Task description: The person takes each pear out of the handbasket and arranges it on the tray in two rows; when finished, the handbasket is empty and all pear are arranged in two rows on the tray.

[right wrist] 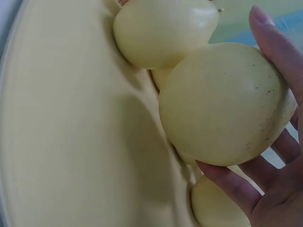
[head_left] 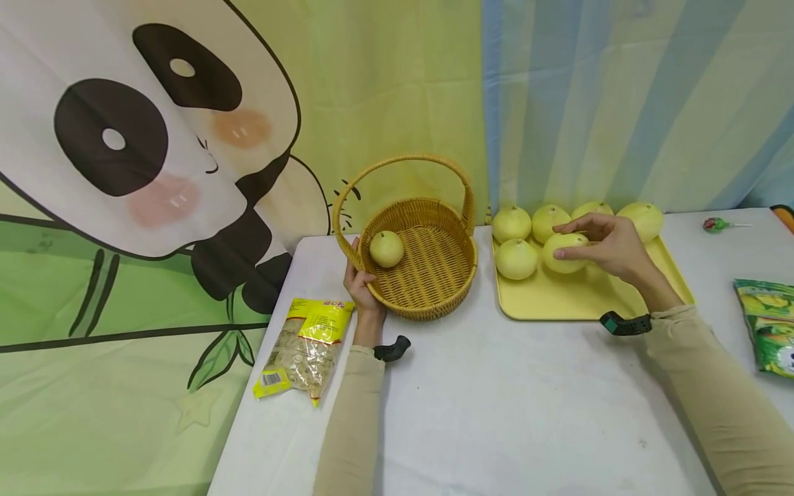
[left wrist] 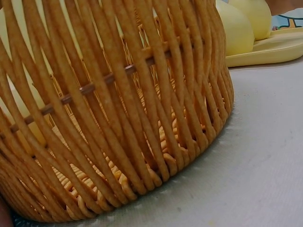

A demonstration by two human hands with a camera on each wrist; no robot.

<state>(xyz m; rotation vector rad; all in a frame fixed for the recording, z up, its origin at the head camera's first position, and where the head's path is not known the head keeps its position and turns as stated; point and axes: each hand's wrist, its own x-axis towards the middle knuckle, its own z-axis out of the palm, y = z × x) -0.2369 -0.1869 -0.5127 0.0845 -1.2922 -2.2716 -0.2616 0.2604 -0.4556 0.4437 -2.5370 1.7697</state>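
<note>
My right hand (head_left: 611, 251) holds a pale yellow melon (right wrist: 222, 104) over the yellow tray (head_left: 552, 306), thumb on one side and fingers curled round the other. Several more melons (head_left: 511, 224) sit on the tray's back and left parts. At the left side of a round wicker basket (head_left: 428, 310), my left hand (head_left: 362, 282) grips the wall, with its thumb near the rim and its other fingers partly hidden behind. One melon (head_left: 387, 249) lies inside the basket at the left. The left wrist view is mostly filled by the basket's woven side (left wrist: 118, 94).
A yellow, partly see-through food bag (head_left: 310, 344) lies left of my left forearm. On the far right are a green packet (head_left: 769, 327) and a wrapped lollipop (head_left: 716, 224). The basket's tall handle (head_left: 409, 158) arches above it, and a printed curtain (head_left: 397, 89) hangs behind the table.
</note>
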